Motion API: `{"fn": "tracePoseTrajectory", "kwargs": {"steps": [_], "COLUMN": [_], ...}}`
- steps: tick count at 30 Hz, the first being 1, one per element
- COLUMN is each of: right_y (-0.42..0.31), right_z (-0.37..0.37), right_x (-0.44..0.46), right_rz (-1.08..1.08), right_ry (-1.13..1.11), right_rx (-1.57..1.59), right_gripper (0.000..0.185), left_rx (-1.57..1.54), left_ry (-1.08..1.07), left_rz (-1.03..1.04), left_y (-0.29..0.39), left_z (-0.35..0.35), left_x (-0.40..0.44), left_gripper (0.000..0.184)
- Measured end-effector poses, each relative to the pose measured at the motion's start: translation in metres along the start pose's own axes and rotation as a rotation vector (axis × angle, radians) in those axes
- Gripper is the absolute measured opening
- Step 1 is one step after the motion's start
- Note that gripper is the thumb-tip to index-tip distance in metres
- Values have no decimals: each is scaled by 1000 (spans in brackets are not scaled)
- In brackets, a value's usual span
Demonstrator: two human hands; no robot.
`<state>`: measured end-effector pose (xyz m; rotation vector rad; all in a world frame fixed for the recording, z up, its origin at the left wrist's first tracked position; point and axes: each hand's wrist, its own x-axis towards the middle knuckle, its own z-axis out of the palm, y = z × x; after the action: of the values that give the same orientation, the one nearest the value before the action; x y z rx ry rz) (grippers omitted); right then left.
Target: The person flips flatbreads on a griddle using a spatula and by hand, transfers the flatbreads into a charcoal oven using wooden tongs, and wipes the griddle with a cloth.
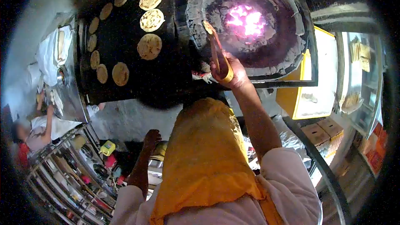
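Observation:
My right hand (234, 74) is closed around a pair of long tongs (219, 54) at the near left rim of the round fire pit (287, 54). A small flatbread (207, 26), seen nearly edge-on, is at the tips of the tongs, left of the glowing coals (246, 21). My left hand (153, 136) hangs low beside the orange apron (204, 141), away from the griddle; its fingers look curled, and whether it holds anything is too dark to tell. Several round flatbreads lie on the black griddle (116, 37), among them a browned one (149, 46) and a paler one (152, 20).
At the far left a person (37, 135) works at a metal counter (75, 87). Slatted shelving (71, 171) stands at the lower left. To the right are a yellow-edged case (314, 87), cardboard boxes (323, 132) and a dark rail (321, 162).

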<state>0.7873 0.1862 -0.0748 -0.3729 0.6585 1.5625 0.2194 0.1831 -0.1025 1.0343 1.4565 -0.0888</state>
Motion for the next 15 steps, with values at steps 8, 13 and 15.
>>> {"fn": "tracePoseTrajectory", "kwargs": {"steps": [8,13,15], "right_y": [5,95,125], "right_z": [4,12,15], "right_x": [-35,-112,-97], "right_rz": [20,-14,102], "right_ry": [-122,189,263], "right_rx": [-342,-811,-1201], "right_gripper": [44,53,45], "left_rx": [84,-248,127], "left_ry": [-98,-37,-134], "left_rz": [273,-7,232], "left_y": [-31,-26,-67], "left_z": [-4,-18,-39], "left_x": [6,8,43], "left_gripper": [32,31,29]}}
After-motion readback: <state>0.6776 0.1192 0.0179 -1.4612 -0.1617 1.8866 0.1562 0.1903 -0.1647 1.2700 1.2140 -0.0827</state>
